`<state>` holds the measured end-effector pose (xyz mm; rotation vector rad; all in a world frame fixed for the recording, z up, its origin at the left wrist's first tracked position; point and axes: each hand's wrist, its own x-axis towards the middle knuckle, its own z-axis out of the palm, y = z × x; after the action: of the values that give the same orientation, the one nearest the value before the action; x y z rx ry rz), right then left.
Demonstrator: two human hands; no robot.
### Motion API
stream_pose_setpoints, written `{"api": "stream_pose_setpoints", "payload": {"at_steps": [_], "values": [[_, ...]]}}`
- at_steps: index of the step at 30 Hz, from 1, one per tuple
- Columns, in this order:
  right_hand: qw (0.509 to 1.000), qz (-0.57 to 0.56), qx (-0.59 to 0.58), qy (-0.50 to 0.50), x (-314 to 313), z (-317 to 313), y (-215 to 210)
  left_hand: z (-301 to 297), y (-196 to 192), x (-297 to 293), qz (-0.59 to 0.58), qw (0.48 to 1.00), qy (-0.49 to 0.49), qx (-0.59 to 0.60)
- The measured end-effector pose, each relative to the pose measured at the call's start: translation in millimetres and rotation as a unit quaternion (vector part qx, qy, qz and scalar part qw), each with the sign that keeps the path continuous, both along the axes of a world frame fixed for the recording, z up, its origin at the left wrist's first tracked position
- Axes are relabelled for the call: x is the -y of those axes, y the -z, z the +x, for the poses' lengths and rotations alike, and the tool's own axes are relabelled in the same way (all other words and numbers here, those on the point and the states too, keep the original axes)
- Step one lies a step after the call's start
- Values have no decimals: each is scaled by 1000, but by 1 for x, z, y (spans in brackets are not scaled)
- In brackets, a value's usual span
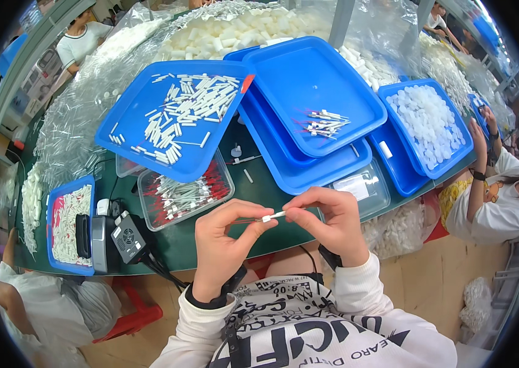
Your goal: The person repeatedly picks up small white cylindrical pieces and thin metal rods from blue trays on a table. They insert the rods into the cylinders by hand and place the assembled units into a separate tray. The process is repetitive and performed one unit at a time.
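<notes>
Between my two hands, just over the table's near edge, is a thin white rod with a small white collar (267,218). My left hand (225,239) pinches the collar end, where thin reddish wires run back under the fingers. With thumb and forefinger, my right hand (331,222) grips the other end of the rod. Beyond them stands a clear plastic box (227,191) of similar white pieces with red wires. A blue tray (130,110) of loose white rods rests partly over that box. A few wired pieces (328,124) lie in another blue tray (284,73).
At the right is a blue tray with translucent white pieces (428,126). A lidded clear box (360,187) sits nearer. To the left are a small dark device (127,236) with cables and a blue tray of white parts (70,224). Other people sit on both sides.
</notes>
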<state>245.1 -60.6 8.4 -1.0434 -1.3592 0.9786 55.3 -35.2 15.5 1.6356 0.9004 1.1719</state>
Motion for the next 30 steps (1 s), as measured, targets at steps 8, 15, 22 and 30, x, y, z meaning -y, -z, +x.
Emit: {"api": "stream_pose_setpoints", "payload": {"at_steps": [8, 15, 22, 30], "values": [[948, 77, 184, 248, -59, 60, -6, -45, -4, -29, 233, 861, -210, -400], [864, 2, 389, 318, -108, 88, 27, -34, 11, -28, 186, 837, -238, -457], [859, 25, 356, 368, -105, 73, 15, -35, 15, -28, 232, 812, -262, -467], [944, 203, 242, 101, -109, -9, -37, -46, 10, -16, 203, 850, -322, -364]]}}
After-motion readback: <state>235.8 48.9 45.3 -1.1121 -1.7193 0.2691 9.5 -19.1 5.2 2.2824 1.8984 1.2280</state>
